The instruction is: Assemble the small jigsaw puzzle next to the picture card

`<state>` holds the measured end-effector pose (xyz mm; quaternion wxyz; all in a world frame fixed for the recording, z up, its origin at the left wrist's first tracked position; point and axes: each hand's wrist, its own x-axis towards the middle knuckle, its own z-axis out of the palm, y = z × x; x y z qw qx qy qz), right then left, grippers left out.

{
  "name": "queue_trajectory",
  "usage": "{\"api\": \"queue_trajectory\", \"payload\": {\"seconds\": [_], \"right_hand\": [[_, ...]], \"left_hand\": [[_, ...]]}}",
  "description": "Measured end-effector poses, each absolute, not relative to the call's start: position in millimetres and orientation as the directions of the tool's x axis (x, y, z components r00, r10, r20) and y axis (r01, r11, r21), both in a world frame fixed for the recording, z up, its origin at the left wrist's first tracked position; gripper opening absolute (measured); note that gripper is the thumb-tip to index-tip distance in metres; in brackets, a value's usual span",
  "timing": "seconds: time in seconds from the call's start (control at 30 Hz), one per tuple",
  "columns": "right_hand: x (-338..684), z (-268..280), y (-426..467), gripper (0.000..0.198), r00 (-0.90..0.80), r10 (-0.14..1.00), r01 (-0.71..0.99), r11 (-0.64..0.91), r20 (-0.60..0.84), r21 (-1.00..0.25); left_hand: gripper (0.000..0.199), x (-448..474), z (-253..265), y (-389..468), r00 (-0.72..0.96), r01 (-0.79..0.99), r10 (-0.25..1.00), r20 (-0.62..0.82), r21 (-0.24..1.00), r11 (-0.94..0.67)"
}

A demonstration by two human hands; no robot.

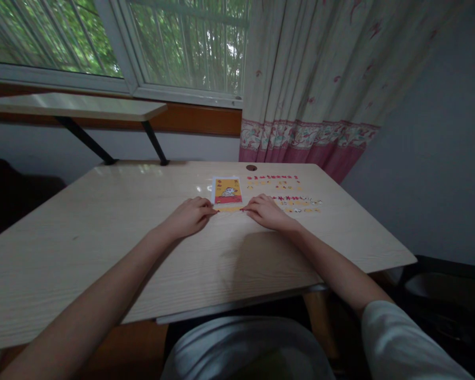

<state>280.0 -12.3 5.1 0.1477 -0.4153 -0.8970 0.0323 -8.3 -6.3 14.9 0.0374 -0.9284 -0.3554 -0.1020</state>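
Observation:
My left hand (188,217) rests on the table with thumb and fingers closed at the left end of a short yellow row of joined jigsaw pieces (229,209). At the row's right end, my right hand (266,212) pinches in the same way. A bit of red shows at each set of fingertips. Just beyond the row lies a picture card (227,191), yellow above and red below, with a white animal on it. Loose red jigsaw pieces (273,178) lie in a line behind my right hand, with several yellow and white ones nearby.
The pale wooden table (103,237) has a round cable hole (251,168) at its back edge. A raised shelf (83,105) on black brackets stands at the back left. Behind are a window and a patterned curtain (301,105). A dark chair (447,295) is at the right.

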Motion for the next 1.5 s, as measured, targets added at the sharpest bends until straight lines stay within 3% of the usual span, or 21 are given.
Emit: {"api": "queue_trajectory", "payload": {"seconds": [1.27,1.4,1.5], "right_hand": [[279,7,-13,0.03,-0.598,0.764,0.725,0.645,0.242,-0.241],[286,14,-7,0.026,-0.53,0.795,0.755,0.601,0.296,-0.263],[307,24,12,0.02,-0.415,0.863,0.835,0.487,0.287,-0.257]], "left_hand": [[0.033,-10,13,-5,0.713,0.688,0.67,0.206,-0.021,-0.725],[0.033,-10,14,-5,0.709,0.695,0.676,0.199,-0.033,-0.719],[0.033,-12,15,-4,0.698,0.709,0.688,0.198,-0.06,-0.702]]}}
